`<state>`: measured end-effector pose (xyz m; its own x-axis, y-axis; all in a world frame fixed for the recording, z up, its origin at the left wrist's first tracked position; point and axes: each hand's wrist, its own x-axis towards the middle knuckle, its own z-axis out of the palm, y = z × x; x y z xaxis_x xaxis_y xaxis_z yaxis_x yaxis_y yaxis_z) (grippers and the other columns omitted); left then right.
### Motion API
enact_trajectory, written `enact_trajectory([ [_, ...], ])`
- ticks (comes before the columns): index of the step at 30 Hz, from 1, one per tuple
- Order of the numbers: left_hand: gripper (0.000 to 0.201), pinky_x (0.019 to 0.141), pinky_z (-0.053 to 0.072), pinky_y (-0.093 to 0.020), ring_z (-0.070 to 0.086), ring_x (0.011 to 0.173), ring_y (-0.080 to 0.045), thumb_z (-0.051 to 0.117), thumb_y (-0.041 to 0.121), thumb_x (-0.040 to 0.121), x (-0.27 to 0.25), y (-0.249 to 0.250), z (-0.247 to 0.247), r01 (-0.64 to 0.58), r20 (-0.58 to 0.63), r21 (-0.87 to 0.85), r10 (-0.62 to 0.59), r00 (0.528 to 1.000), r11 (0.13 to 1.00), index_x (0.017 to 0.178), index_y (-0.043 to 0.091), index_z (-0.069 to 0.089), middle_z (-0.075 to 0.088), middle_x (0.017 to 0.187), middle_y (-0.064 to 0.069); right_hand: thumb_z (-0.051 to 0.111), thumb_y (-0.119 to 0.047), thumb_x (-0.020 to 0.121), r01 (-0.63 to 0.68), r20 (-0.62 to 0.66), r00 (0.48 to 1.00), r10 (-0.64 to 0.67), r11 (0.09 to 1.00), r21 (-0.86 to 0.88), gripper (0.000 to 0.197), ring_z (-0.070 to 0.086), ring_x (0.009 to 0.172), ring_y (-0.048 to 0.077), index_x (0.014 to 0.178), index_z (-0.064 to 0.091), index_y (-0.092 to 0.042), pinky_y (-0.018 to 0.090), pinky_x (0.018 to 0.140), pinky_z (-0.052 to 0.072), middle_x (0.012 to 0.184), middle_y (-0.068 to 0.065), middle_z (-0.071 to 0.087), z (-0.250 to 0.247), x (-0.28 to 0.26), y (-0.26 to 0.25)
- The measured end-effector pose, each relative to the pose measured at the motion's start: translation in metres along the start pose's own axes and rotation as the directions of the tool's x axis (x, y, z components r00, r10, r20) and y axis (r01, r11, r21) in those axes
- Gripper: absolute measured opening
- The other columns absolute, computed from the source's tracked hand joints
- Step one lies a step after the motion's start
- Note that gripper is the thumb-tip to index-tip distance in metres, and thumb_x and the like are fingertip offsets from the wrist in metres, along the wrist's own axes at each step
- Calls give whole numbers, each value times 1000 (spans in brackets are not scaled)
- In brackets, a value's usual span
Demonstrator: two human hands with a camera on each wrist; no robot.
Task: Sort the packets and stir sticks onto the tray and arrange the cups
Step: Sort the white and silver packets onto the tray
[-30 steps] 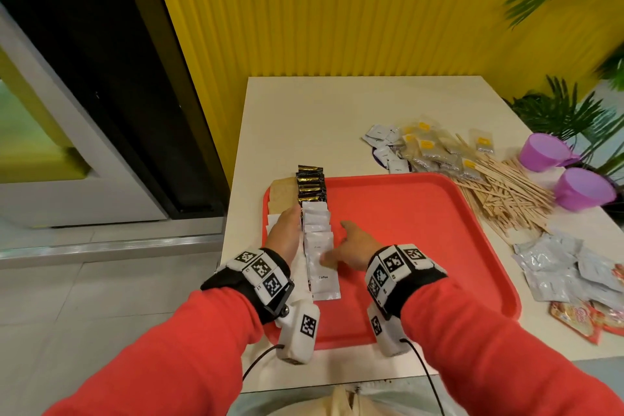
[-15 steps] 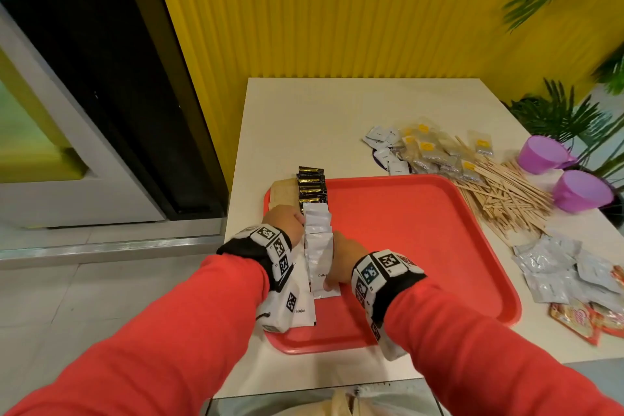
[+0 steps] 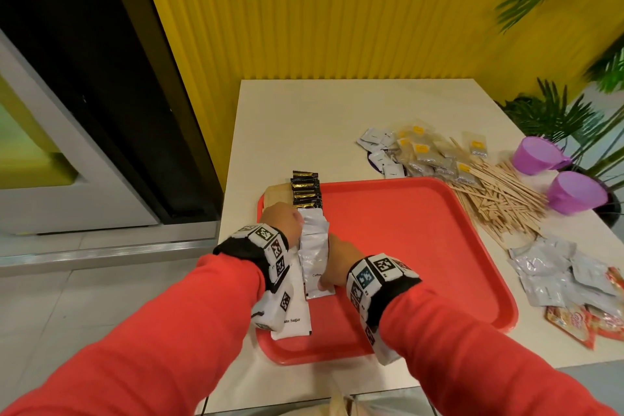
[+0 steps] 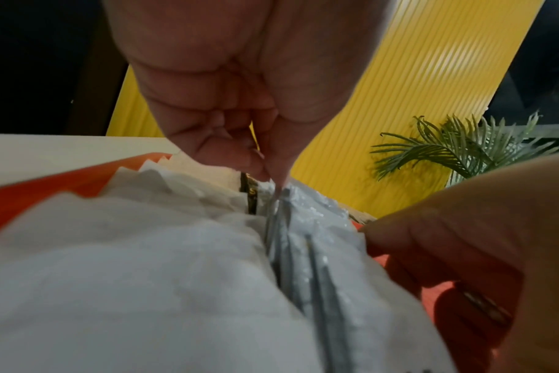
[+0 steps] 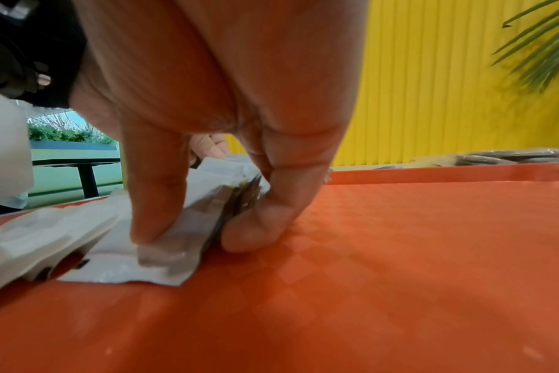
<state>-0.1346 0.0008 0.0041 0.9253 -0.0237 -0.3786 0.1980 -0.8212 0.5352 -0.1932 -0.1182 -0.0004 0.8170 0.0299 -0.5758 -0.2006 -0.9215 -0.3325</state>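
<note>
A red tray [image 3: 422, 246] lies at the table's near edge. Along its left side runs a row of silver-white coffee packets [image 3: 314, 246], with black-and-gold packets [image 3: 305, 189] at the far end and white sugar packets [image 3: 293, 317] to the left. My left hand [image 3: 282, 223] sits at the row's far left, its curled fingers pinching the packet tops [image 4: 303, 239]. At the near right end my right hand [image 3: 332, 260] grips the row. Its thumb [image 5: 157, 202] lies on top and its fingers [image 5: 262, 222] press the side, resting on the tray [image 5: 399, 252].
On the table to the right of the tray lie a heap of wooden stir sticks [image 3: 496, 199], tea packets [image 3: 429, 152], small white packets [image 3: 378, 142], loose silver packets [image 3: 553, 270] and red packets [image 3: 587, 324]. Two purple cups [image 3: 535, 155] [image 3: 574, 192] stand at the right edge by a plant.
Both hands have closed in on the coffee packet row from either side. The right hand went from pointing beside it to gripping it, and the left wrist has turned inward.
</note>
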Motion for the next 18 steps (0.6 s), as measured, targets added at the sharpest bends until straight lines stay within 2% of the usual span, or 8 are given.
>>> enact_trajectory([
  [3, 20, 83, 46, -29, 61, 100, -25, 50, 7, 88, -5, -1, -1, -16, -47, -37, 14, 999, 999, 79, 16, 65, 67, 108, -6, 80, -15, 67, 0, 22, 1000, -1, 1000, 16, 78, 54, 116, 28, 131, 36, -7, 32, 90, 47, 126, 10, 54, -1, -2, -2],
  [4, 18, 83, 46, -29, 60, 101, -25, 50, 8, 88, -7, -2, -1, -19, -49, -46, 17, 999, 999, 82, 16, 65, 66, 109, -6, 80, -16, 67, 1, 36, 999, -2, 1000, 24, 78, 53, 116, 27, 131, 36, -7, 32, 91, 47, 126, 10, 53, -1, -2, -1],
  [7, 21, 80, 41, -27, 56, 97, -22, 50, 10, 90, -9, -3, -2, -7, -48, -70, 4, 999, 998, 106, 12, 64, 63, 114, -7, 78, -16, 69, 6, 77, 997, -11, 998, 70, 77, 51, 118, 27, 133, 35, -7, 33, 93, 46, 129, 10, 51, -6, -4, 2],
  [9, 25, 78, 40, -25, 54, 92, -19, 50, 8, 90, -12, -4, -1, 17, -21, -86, -18, 1000, 996, 112, 13, 60, 61, 115, -8, 75, -14, 74, 36, 100, 994, -49, 992, 121, 78, 48, 122, 27, 138, 31, -9, 33, 98, 44, 133, 8, 48, -11, -6, 3],
  [13, 34, 85, 44, -28, 57, 104, -25, 50, 3, 88, -15, 0, 1, 80, 39, -117, -76, 996, 990, 119, 13, 57, 58, 121, -8, 69, -12, 77, 36, 124, 990, -74, 957, 287, 75, 51, 116, 24, 141, 30, -15, 33, 98, 44, 127, 7, 53, -17, -6, 7],
  [15, 32, 82, 40, -28, 54, 104, -25, 45, 6, 92, -16, 3, -1, 95, -12, -149, -97, 995, 984, 123, 10, 54, 55, 124, -10, 66, -17, 81, 19, 77, 996, -52, 924, 382, 68, 51, 114, 23, 141, 32, -15, 27, 94, 41, 124, 7, 53, -21, -3, 11],
  [16, 32, 84, 39, -29, 53, 104, -27, 41, 9, 95, -17, 5, -3, 110, -39, -190, -119, 992, 976, 125, 8, 52, 54, 125, -10, 63, -21, 85, 14, 37, 999, -33, 899, 438, 66, 49, 119, 24, 142, 32, -12, 26, 94, 37, 130, 9, 51, -24, -1, 12],
  [18, 32, 87, 37, -32, 51, 104, -28, 35, 14, 98, -17, 7, -2, 105, -44, -339, -128, 991, 935, 124, 6, 50, 52, 116, -12, 57, -42, 88, -9, 17, 1000, -2, 783, 622, 72, 39, 132, 25, 144, 28, -6, 27, 105, 31, 145, 10, 39, -30, 1, 11],
])
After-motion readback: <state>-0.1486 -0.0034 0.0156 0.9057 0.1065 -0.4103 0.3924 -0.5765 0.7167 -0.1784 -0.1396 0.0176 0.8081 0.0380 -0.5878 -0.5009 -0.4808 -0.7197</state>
